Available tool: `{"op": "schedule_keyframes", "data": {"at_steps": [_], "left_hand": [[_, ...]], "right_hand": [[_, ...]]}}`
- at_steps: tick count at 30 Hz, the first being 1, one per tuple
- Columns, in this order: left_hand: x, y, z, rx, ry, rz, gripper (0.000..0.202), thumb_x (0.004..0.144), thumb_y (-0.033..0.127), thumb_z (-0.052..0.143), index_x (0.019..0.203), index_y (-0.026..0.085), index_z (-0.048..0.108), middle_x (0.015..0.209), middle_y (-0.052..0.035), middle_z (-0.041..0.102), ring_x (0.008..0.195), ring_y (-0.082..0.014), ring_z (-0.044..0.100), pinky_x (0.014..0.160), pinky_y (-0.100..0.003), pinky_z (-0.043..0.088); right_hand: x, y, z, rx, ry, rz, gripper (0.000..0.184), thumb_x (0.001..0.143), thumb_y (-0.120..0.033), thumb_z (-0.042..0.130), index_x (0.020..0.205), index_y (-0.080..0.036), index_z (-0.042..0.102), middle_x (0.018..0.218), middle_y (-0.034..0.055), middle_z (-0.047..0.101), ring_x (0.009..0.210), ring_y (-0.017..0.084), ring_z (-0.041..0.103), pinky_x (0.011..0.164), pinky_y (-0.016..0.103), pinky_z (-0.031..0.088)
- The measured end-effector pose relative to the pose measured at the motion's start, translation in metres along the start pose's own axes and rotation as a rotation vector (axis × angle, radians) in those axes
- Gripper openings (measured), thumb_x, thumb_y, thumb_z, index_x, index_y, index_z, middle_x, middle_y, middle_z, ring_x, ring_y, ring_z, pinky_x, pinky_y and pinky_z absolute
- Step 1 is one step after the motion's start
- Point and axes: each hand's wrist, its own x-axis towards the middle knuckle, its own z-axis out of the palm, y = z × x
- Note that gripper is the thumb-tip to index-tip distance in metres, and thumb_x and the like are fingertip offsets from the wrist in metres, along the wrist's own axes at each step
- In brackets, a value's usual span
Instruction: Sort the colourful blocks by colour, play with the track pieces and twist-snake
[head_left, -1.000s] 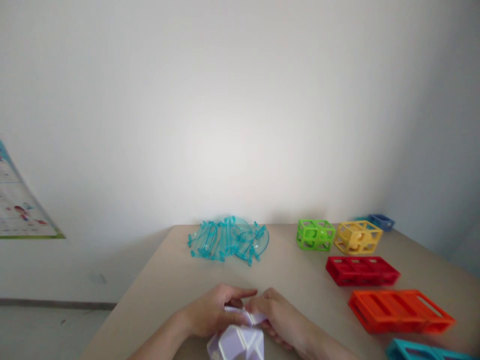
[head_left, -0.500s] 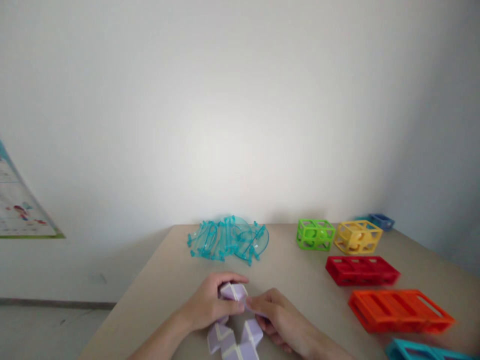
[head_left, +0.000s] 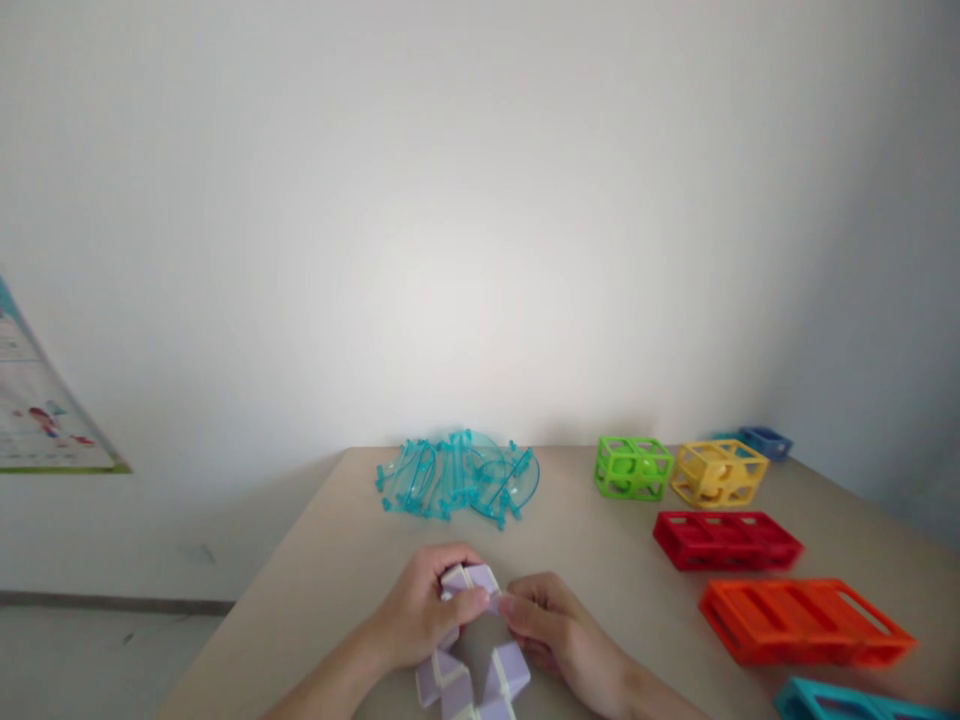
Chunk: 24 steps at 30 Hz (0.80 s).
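Note:
A lilac-and-white snake twist puzzle [head_left: 456, 690] is bent into a zigzag loop near the bottom of the head view, its lower end cut off by the frame. My left hand [head_left: 427, 610] wraps round its upper left part, thumb pressed on the front segments. My right hand [head_left: 559, 630] pinches the upper right segments between thumb and curled fingers. Part of the puzzle is hidden behind the fingers of both hands.
Transparent teal plastic pieces [head_left: 457, 480] lie in a heap at the table's back. To the right stand a green frame block [head_left: 634, 468], a yellow one [head_left: 718, 472], a red one [head_left: 727, 540], an orange one [head_left: 806, 620] and a blue one [head_left: 847, 700]. A wall rises behind the table.
The upper segments of the snake puzzle have turned a little between my hands. My right hand's fingers have shifted and curled in slightly; both hands keep their hold.

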Motion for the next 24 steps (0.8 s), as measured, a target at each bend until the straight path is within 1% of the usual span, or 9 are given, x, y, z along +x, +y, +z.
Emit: {"op": "schedule_keyframes", "data": {"at_steps": [5,8,10,12,15,18,20,24], "left_hand": [[0.0,-0.003,-0.003,-0.087,-0.017,-0.02,0.036,0.076,0.048,0.065,0.075,0.013,0.062,0.056,0.0041,0.048,0.048,-0.0091,0.044,0.046,-0.02,0.031],[0.0,-0.003,-0.003,-0.109,-0.016,-0.003,0.035,0.077,0.048,0.063,0.078,0.013,0.062,0.057,0.0041,0.049,0.05,-0.0095,0.044,0.048,-0.02,0.032],[0.001,-0.001,-0.002,-0.029,0.006,0.053,0.029,0.078,0.042,0.063,0.078,0.013,0.064,0.062,0.0027,0.051,0.058,-0.0109,0.047,0.054,-0.021,0.035],[0.002,0.002,0.0,0.081,0.039,0.1,0.023,0.079,0.035,0.062,0.076,0.013,0.066,0.067,0.0014,0.054,0.064,-0.0122,0.049,0.059,-0.021,0.036],[0.002,0.005,0.004,0.201,0.072,0.131,0.017,0.08,0.028,0.06,0.074,0.013,0.066,0.068,0.0012,0.055,0.066,-0.0126,0.05,0.061,-0.021,0.036],[0.001,0.006,0.006,0.281,0.076,0.156,0.015,0.08,0.026,0.06,0.073,0.014,0.065,0.068,0.0012,0.055,0.066,-0.0128,0.051,0.061,-0.022,0.035],[0.0,0.007,0.006,0.302,0.062,0.173,0.016,0.082,0.028,0.06,0.075,0.015,0.065,0.069,0.0006,0.056,0.067,-0.0133,0.052,0.062,-0.022,0.036],[-0.001,0.006,0.003,0.317,0.042,0.252,0.027,0.085,0.04,0.057,0.08,0.014,0.065,0.073,-0.0019,0.058,0.07,-0.0155,0.054,0.065,-0.024,0.038]], "right_hand": [[-0.001,0.003,-0.001,0.035,-0.059,-0.041,0.047,0.077,-0.059,0.061,0.059,-0.02,0.041,0.049,-0.0083,0.03,0.045,0.006,0.02,0.044,0.025,0.01],[-0.002,0.006,-0.002,0.052,-0.078,-0.034,0.045,0.078,-0.058,0.06,0.062,-0.02,0.04,0.051,-0.0083,0.03,0.046,0.007,0.021,0.044,0.025,0.012],[-0.001,0.007,-0.003,-0.035,-0.036,-0.038,0.045,0.081,-0.056,0.057,0.061,-0.02,0.041,0.051,-0.0078,0.031,0.047,0.007,0.023,0.045,0.025,0.014],[-0.001,0.006,-0.003,-0.163,0.037,-0.05,0.047,0.084,-0.055,0.054,0.057,-0.019,0.042,0.05,-0.0068,0.031,0.048,0.008,0.025,0.046,0.025,0.015],[0.0,0.001,-0.003,-0.255,0.097,-0.002,0.05,0.085,-0.054,0.05,0.049,-0.019,0.042,0.043,-0.0063,0.03,0.043,0.007,0.026,0.044,0.027,0.014],[0.0,-0.004,-0.004,-0.228,0.079,0.079,0.051,0.084,-0.053,0.049,0.045,-0.019,0.042,0.036,-0.0059,0.031,0.036,0.007,0.025,0.041,0.027,0.014],[0.0,-0.005,-0.004,-0.193,0.043,0.098,0.051,0.083,-0.054,0.049,0.046,-0.02,0.042,0.036,-0.0061,0.032,0.036,0.007,0.025,0.041,0.027,0.013],[0.0,0.0,-0.003,-0.039,-0.004,0.094,0.043,0.079,-0.056,0.055,0.058,-0.02,0.043,0.045,-0.009,0.029,0.041,0.006,0.022,0.041,0.025,0.012]]}}
